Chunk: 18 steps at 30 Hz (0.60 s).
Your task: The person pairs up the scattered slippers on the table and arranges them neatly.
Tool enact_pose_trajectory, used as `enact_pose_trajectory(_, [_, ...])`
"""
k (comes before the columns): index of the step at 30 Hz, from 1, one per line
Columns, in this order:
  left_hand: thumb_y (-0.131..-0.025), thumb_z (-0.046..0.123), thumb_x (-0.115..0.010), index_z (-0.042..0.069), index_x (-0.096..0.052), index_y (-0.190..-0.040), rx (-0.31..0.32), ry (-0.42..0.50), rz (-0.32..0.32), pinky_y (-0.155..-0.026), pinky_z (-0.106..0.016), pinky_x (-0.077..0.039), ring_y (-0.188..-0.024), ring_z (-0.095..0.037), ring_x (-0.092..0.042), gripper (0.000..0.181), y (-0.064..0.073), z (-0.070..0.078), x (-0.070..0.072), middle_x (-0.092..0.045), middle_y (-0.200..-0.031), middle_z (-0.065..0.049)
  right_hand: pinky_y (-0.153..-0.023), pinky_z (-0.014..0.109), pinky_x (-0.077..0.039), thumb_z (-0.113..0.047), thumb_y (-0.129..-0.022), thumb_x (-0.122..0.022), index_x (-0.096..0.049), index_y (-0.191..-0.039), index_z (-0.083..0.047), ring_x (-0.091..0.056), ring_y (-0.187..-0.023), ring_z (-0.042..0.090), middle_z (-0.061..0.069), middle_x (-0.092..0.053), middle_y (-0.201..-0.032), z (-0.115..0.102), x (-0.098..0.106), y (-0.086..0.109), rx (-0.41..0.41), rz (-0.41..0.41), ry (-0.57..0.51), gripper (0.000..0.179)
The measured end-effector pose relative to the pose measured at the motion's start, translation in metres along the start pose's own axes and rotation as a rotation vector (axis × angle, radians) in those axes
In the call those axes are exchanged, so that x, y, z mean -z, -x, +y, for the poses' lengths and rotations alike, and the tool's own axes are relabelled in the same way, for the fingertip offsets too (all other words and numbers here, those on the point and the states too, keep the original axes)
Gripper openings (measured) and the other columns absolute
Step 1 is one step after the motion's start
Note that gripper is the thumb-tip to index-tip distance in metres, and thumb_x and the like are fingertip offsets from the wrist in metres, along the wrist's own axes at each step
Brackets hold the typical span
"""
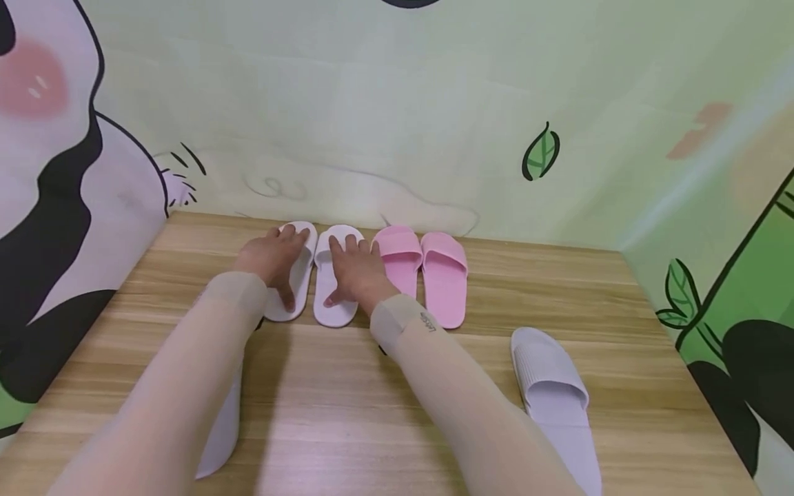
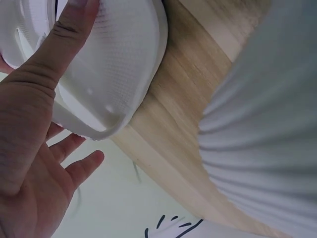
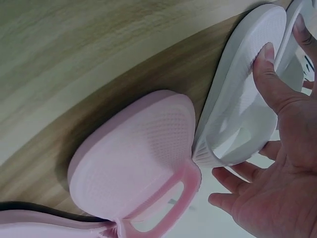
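Observation:
Two white slippers stand side by side against the wall, toes toward it. My left hand lies over the left white slipper, its thumb along the footbed and its fingers spread over the strap. Over the right white slipper is my right hand, fingers fanned across the strap. In the right wrist view the right thumb is at the footbed's edge, the other fingers relaxed near the strap. Just right of this pair sit a pink slipper and its mate, also toes to the wall.
A pale lavender slipper with a ribbed strap lies at the front right of the wooden floor. Another pale slipper shows partly behind my left sleeve. Walls with painted cartoon figures enclose the back and both sides.

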State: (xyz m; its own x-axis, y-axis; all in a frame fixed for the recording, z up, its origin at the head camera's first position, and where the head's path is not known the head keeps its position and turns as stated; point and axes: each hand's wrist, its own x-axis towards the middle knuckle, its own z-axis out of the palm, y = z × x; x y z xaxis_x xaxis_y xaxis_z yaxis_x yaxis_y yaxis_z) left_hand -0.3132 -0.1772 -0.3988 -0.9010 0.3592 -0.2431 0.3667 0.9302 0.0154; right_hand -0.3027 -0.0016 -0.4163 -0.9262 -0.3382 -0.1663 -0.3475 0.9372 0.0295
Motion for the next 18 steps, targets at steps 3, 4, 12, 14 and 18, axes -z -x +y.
enact_pose_trajectory(3, [-0.052,0.045,-0.103,-0.003,-0.020,-0.162,-0.004,0.020,-0.018,-0.101,-0.063,-0.052,-0.144,-0.054,-0.037,0.146,-0.0004,-0.0029,-0.0015,-0.034,-0.158,-0.029,-0.126,0.050,-0.027,-0.064,-0.070,-0.088,-0.015,-0.167,-0.022,-0.044,-0.143,0.029,0.009,-0.038,-0.158,-0.0010,0.0002,0.0005,0.005,0.005,0.003,0.129])
enact_pose_trajectory(4, [-0.052,0.045,-0.103,-0.003,-0.020,-0.162,-0.006,0.022,-0.022,-0.102,-0.064,-0.052,-0.145,-0.054,-0.036,0.146,-0.0005,-0.0036,-0.0014,-0.034,-0.158,-0.030,-0.126,0.050,-0.028,-0.064,-0.070,-0.088,-0.015,-0.167,-0.021,-0.045,-0.142,0.029,0.009,-0.039,-0.157,-0.0014,0.0006,0.0005,0.006,0.007,0.006,0.128])
enact_pose_trajectory(12, [-0.054,0.044,-0.103,-0.004,-0.019,-0.162,0.003,0.024,-0.057,-0.106,-0.064,-0.049,-0.146,-0.054,-0.034,0.145,-0.0026,-0.0042,0.0008,-0.033,-0.159,-0.030,-0.128,0.050,-0.026,-0.060,-0.072,-0.089,-0.023,-0.162,-0.019,-0.046,-0.142,0.028,0.009,-0.042,-0.155,-0.0045,0.0030,0.0002,-0.001,0.003,-0.005,0.119])
enact_pose_trajectory(14, [-0.055,0.044,-0.102,-0.003,-0.018,-0.162,0.005,0.030,-0.065,-0.108,-0.063,-0.047,-0.147,-0.054,-0.034,0.144,-0.0018,-0.0029,0.0022,-0.032,-0.160,-0.029,-0.128,0.049,-0.026,-0.059,-0.072,-0.089,-0.024,-0.162,-0.019,-0.046,-0.142,0.027,0.009,-0.042,-0.155,-0.0051,0.0033,0.0002,-0.006,-0.003,-0.005,0.118])
enact_pose_trajectory(18, [-0.055,0.041,-0.103,-0.003,-0.019,-0.162,0.004,0.041,-0.064,-0.109,-0.063,-0.047,-0.147,-0.053,-0.035,0.143,0.0003,-0.0003,0.0048,-0.033,-0.160,-0.029,-0.127,0.049,-0.028,-0.059,-0.072,-0.089,-0.026,-0.161,-0.019,-0.047,-0.140,0.027,0.009,-0.043,-0.153,-0.0051,0.0033,0.0009,-0.009,-0.001,-0.004,0.116])
